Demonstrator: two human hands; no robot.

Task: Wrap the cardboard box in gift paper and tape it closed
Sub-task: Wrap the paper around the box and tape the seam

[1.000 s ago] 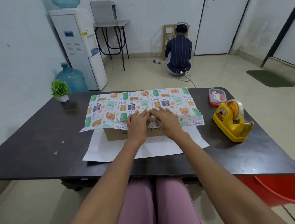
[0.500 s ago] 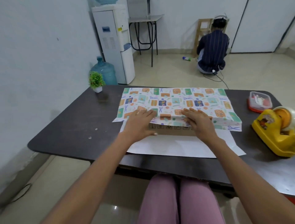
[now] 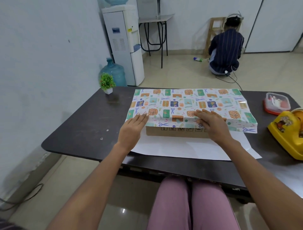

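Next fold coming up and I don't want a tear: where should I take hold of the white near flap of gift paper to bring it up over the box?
Probably take the gift paper by its near free edge, from the table's front, both hands spread apart. It lies flat and wide before the cardboard box, while the left hand and right hand press the top flap.

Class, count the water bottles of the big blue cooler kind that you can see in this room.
2. One blue water bottle stands on the floor beside the dispenser; another sits upturned on its top, cut off by the frame edge. Others may be out of view.
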